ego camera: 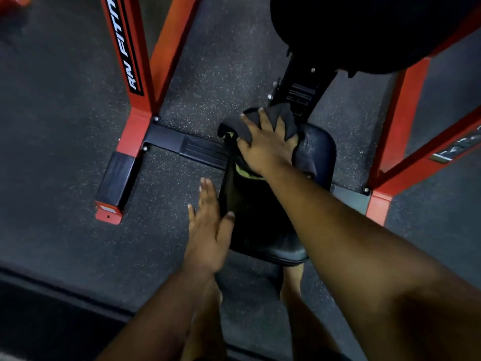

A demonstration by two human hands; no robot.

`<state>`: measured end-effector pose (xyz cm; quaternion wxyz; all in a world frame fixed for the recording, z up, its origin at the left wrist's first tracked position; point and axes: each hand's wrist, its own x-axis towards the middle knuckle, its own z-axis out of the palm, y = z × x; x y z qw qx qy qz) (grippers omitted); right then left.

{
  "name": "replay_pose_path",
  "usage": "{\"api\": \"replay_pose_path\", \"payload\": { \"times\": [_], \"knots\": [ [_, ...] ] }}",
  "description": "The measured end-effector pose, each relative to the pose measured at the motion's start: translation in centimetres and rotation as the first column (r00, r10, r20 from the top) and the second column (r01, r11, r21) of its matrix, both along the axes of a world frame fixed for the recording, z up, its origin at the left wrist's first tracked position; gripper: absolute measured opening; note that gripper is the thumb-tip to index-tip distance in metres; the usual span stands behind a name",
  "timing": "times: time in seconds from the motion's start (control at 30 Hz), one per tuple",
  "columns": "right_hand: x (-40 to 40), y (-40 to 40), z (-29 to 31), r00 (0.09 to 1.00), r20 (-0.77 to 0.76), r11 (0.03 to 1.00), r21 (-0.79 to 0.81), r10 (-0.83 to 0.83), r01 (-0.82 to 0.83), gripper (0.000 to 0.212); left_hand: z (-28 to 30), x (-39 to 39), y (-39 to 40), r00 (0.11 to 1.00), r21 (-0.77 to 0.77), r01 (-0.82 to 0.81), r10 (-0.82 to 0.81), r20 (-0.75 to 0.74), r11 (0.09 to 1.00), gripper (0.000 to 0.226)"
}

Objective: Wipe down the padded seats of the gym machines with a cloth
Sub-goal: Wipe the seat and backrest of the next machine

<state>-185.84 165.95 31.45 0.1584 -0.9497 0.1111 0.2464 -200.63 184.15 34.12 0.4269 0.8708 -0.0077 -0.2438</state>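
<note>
A black padded seat [263,225] of a red-framed gym machine lies below me at the centre of the head view. My right hand [268,147] presses a dark cloth [283,118] flat onto the far end of the seat, fingers spread over the cloth. A yellow-green edge of the cloth shows under my palm. My left hand [208,230] rests with fingers apart against the seat's near left edge, thumb on the pad, and holds nothing. A second black pad [364,29] hangs above at the top right.
Red steel frame legs [135,74] stand left of the seat, and another red leg [398,136] rises at the right. A black crossbar with a ribbed footplate [197,149] runs along the speckled rubber floor [65,126]. My bare feet [294,277] show under the seat.
</note>
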Motion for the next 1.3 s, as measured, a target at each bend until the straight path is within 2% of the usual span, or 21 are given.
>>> {"api": "replay_pose_path", "payload": {
  "times": [0.07, 0.13, 0.2, 0.3, 0.33, 0.4, 0.43, 0.47, 0.5, 0.53, 0.6, 0.63, 0.73, 0.83, 0.97, 1.07, 1.17, 1.23, 1.3],
  "knots": [
    [-4.6, 1.5, 2.3, 0.988, 0.058, 0.989, 0.012, 0.145, -0.146, 0.063, 0.7, 1.0, 0.0, 0.989, -0.113, -0.145, 0.144, -0.017, 0.983, 0.079],
    [-11.0, 2.8, 5.1, 0.952, 0.102, 0.955, 0.032, 0.289, -0.294, 0.066, 1.6, 1.7, 0.1, 0.968, -0.139, -0.250, 0.249, -0.025, 0.958, 0.083],
    [-16.6, 2.8, 6.7, 0.916, 0.115, 0.916, 0.072, 0.384, -0.393, 0.070, 2.5, 1.9, 0.3, 0.970, -0.108, -0.245, 0.243, -0.035, 0.964, 0.084],
    [-21.7, -1.7, 6.2, 0.890, 0.144, 0.899, 0.010, 0.432, -0.438, 0.079, 3.4, 1.7, 0.3, 0.993, -0.049, -0.116, 0.115, -0.006, 0.992, 0.080],
    [-22.3, -3.9, 5.8, 0.915, 0.144, 0.924, 0.008, 0.377, -0.382, 0.079, 3.6, 1.5, 0.3, 0.998, -0.033, -0.067, 0.068, 0.013, 0.997, 0.080],
    [-21.6, -6.0, 5.5, 0.989, 0.123, 0.994, 0.071, 0.077, -0.086, 0.074, 3.2, 1.6, 0.1, 0.999, -0.005, -0.003, 0.003, 0.040, 1.000, 0.079],
    [-20.4, -5.3, 5.3, 0.995, 0.077, 0.995, 0.076, -0.070, 0.064, 0.072, 2.8, 1.6, -0.1, 0.999, 0.010, 0.008, -0.008, 0.049, 1.000, 0.078],
    [-19.0, -3.5, 5.3, 0.988, 0.044, 0.989, 0.031, -0.145, 0.144, 0.072, 2.5, 1.7, -0.4, 0.998, 0.023, 0.013, -0.014, 0.059, 1.000, 0.078],
    [-17.8, -1.5, 5.4, 0.991, 0.046, 0.991, -0.030, -0.128, 0.129, 0.074, 2.1, 1.8, -0.7, 0.998, 0.030, 0.010, -0.012, 0.069, 0.999, 0.078],
    [-17.0, 0.6, 5.6, 0.997, 0.065, 0.997, -0.059, -0.036, 0.040, 0.076, 1.8, 1.9, -0.9, 0.997, 0.037, -0.006, 0.003, 0.078, 0.999, 0.078],
    [-17.0, 2.3, 6.1, 0.982, 0.110, 0.988, -0.019, 0.154, -0.153, 0.077, 1.6, 2.0, -1.3, 0.996, 0.054, -0.038, 0.034, 0.084, 0.998, 0.077],
    [-17.6, 1.4, 6.2, 0.974, 0.132, 0.982, -0.001, 0.185, -0.186, 0.075, 1.7, 2.1, -1.5, 0.996, 0.068, -0.036, 0.030, 0.082, 0.997, 0.076],
    [-20.4, -2.8, 5.9, 0.994, 0.110, 0.998, 0.058, 0.026, -0.032, 0.069, 2.3, 2.6, -2.5, 0.988, 0.157, 0.096, -0.113, 0.105, 0.983, 0.077],
    [-18.4, -6.0, 3.0, 0.984, 0.037, 0.980, 0.099, -0.175, 0.171, 0.068, 1.9, 4.7, -5.1, 0.962, 0.286, 0.237, -0.264, 0.061, 0.928, 0.081],
    [-8.1, -10.0, -0.8, 0.913, 0.003, 0.909, 0.098, -0.407, 0.405, 0.062, 0.5, 6.1, -7.4, 0.891, 0.542, 0.401, -0.453, -0.043, 0.738, 0.082],
    [-6.0, -10.6, -1.3, 0.913, -0.011, 0.911, 0.050, -0.408, 0.408, 0.063, -0.2, 6.0, -7.5, 0.886, 0.574, 0.396, -0.463, -0.033, 0.716, 0.082],
    [-12.9, -8.4, 0.1, 0.934, 0.075, 0.931, 0.136, -0.351, 0.339, 0.071, 0.3, 6.0, -7.4, 0.887, 0.552, 0.392, -0.462, -0.014, 0.736, 0.082],
    [-17.1, -7.1, 0.9, 0.920, 0.077, 0.908, 0.210, -0.384, 0.362, 0.074, 0.4, 6.1, -7.5, 0.892, 0.542, 0.390, -0.452, -0.022, 0.744, 0.082],
    [-16.2, -7.6, 0.7, 0.913, 0.053, 0.900, 0.204, -0.404, 0.386, 0.074, 0.6, 6.0, -7.5, 0.893, 0.541, 0.390, -0.448, -0.027, 0.745, 0.082]
  ]
}}
